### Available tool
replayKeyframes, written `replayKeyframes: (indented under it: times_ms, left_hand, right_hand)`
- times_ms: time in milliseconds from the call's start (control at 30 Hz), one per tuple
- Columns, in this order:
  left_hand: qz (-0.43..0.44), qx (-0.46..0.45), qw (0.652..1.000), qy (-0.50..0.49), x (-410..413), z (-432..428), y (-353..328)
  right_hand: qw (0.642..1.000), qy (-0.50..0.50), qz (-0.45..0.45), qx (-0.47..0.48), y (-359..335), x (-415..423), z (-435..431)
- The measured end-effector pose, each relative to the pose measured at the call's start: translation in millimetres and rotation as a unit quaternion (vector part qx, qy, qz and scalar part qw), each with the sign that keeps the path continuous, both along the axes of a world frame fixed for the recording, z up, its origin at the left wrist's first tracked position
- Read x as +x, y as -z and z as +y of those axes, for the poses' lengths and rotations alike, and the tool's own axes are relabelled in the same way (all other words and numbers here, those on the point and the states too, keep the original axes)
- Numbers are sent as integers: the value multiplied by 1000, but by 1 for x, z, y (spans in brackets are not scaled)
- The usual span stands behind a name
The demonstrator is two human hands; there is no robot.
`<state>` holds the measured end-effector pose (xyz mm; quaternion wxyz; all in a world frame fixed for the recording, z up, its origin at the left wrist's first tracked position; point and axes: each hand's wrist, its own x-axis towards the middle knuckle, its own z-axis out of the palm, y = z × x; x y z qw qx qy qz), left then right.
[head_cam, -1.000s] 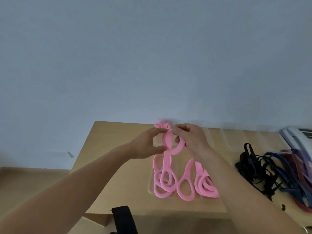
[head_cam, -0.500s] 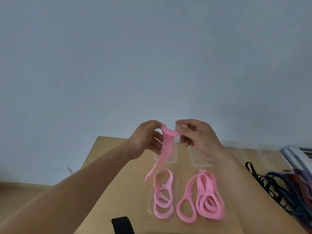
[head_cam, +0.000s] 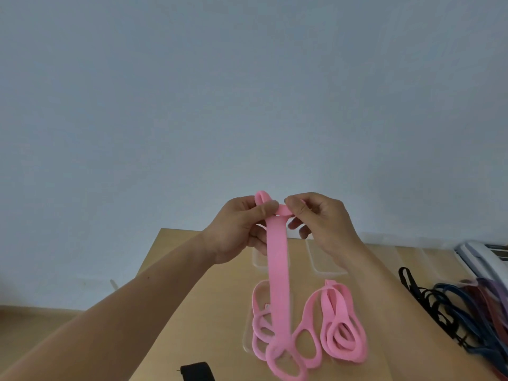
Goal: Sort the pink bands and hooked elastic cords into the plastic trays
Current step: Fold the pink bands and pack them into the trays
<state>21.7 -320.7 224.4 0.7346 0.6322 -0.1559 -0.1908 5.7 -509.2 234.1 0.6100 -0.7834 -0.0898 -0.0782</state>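
Both hands were raised just below the middle of the frame, thumbs nearly touching. The left hand [head_cam: 236,229] pinched the top of a pink band [head_cam: 277,270] with curled fingers, and the right hand [head_cam: 324,224] pinched it just beside. Bare forearms ran in from the lower left and lower right.

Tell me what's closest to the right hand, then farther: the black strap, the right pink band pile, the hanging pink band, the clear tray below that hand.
1. hanging pink band: pinched in the right hand grip itself.
2. clear tray: just under that hand.
3. right pink band pile: lower, nearer the person.
4. black strap: bottom edge, far left.
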Motion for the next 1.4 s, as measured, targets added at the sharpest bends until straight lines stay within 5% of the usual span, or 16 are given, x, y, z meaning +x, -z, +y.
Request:
replayKeyframes:
  times_ms: [267, 433, 1100, 1400]
  left_hand:
    - [79, -33, 995, 41, -8, 6, -7]
    - [122, -40, 991, 35, -10, 7, -6]
    - [77, -13, 997, -10, -5, 10, -15]
    - [45, -9, 999, 1, -1, 1, -13]
  right_hand:
    - [995, -18, -93, -36, -2, -3, 2]
    - [995, 8, -73, -73, -2, -6, 6]
    - [990, -27, -101, -98, 2, -4, 8]
    - [998, -49, -47, -12, 5, -3, -1]
